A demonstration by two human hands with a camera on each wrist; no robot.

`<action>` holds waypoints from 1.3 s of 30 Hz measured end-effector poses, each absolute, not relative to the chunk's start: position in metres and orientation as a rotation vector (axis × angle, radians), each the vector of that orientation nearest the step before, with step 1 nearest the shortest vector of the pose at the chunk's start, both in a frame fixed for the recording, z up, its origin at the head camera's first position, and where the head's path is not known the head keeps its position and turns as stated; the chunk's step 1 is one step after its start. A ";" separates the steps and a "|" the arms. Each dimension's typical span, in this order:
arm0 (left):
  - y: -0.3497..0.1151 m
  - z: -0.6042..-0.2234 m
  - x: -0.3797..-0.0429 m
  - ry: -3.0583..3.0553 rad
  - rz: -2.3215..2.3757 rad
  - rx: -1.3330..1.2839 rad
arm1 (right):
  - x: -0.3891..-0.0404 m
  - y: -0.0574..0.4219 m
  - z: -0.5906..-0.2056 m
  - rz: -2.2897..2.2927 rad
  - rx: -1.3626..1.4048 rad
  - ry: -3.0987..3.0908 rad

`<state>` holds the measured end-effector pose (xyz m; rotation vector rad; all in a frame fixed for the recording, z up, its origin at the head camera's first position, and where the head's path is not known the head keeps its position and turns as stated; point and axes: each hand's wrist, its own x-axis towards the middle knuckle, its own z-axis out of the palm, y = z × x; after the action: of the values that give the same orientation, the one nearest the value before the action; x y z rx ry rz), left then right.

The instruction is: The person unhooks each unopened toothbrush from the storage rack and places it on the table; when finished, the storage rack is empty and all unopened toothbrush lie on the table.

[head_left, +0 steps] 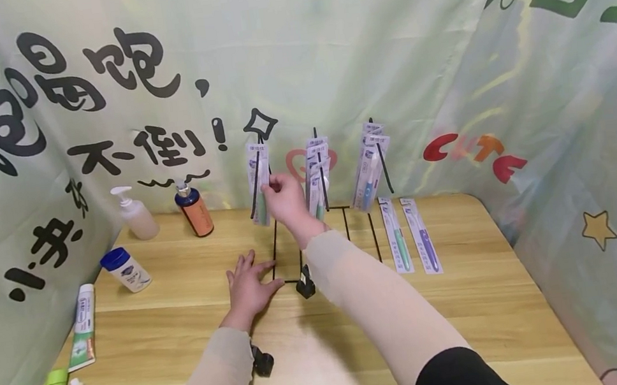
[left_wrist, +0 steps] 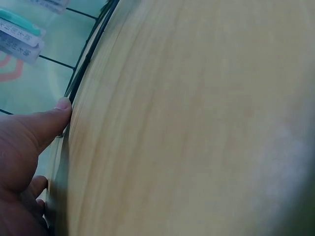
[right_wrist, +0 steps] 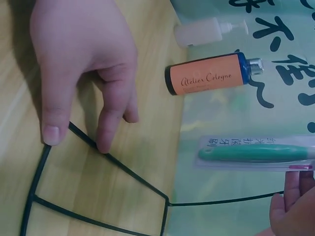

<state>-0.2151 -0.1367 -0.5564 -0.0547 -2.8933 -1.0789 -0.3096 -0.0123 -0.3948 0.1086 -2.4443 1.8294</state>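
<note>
A black wire display rack point(head_left: 273, 248) stands on the table, with packaged toothbrushes hanging from its hooks. My right hand point(head_left: 288, 202) is at the leftmost hanging toothbrush pack point(head_left: 257, 166), pinching its edge. In the right wrist view this toothbrush pack point(right_wrist: 256, 153) shows a green handle, with the right hand's fingertips point(right_wrist: 292, 184) right at its edge. My left hand point(head_left: 251, 286) rests on the table with fingers spread, its thumb and a finger on the rack's base wire, as the right wrist view shows. Other toothbrush packs hang in the middle point(head_left: 318, 175) and at the right point(head_left: 370, 165).
Two toothbrush packs point(head_left: 397, 236) lie right of the rack. At the back left stand a pump bottle point(head_left: 138, 218), an orange-labelled bottle point(head_left: 195, 213) and a blue-capped white bottle point(head_left: 126, 271). Several tubes point(head_left: 81, 329) lie along the left edge. Printed fabric point(head_left: 358, 32) encloses the table.
</note>
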 end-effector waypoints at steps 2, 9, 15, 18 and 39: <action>-0.136 -0.556 -0.215 -2.897 -1.072 -0.055 | -0.306 -0.011 -0.397 1.828 0.128 -2.431; -0.135 -0.554 -0.215 -2.894 -1.076 -0.060 | -0.289 -0.002 -0.398 1.816 0.206 -2.397; -0.135 -0.555 -0.215 -2.900 -1.078 -0.074 | -0.275 0.006 -0.399 1.734 0.224 -2.383; -0.135 -0.556 -0.215 -2.901 -1.081 -0.077 | -0.268 0.011 -0.400 1.711 0.213 -2.362; -0.137 -0.554 -0.211 -2.913 -1.140 -0.058 | -0.163 0.163 -0.436 1.578 0.527 -1.991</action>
<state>-0.2108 -0.1365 -0.5541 -0.0577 -2.9129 -1.1397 -0.1635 0.1634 -0.4363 0.5266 -1.9910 1.5783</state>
